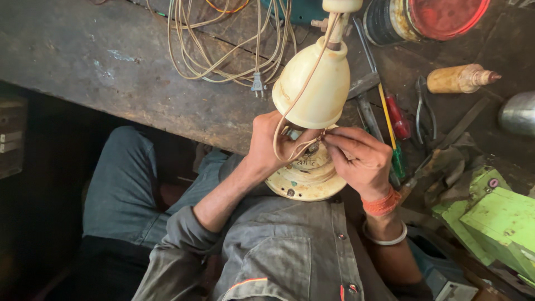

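From the head camera, the left hand [266, 144] has its grip closed around a round cream-coloured metal motor housing [305, 177] held at the edge of the worn dark bench [139, 83]. The right hand [359, 159] pinches thin tan wires [290, 147] between fingertips under a cream bell-shaped metal cover [315, 86]. A red-handled screwdriver [397, 116] lies on the bench just beside them.
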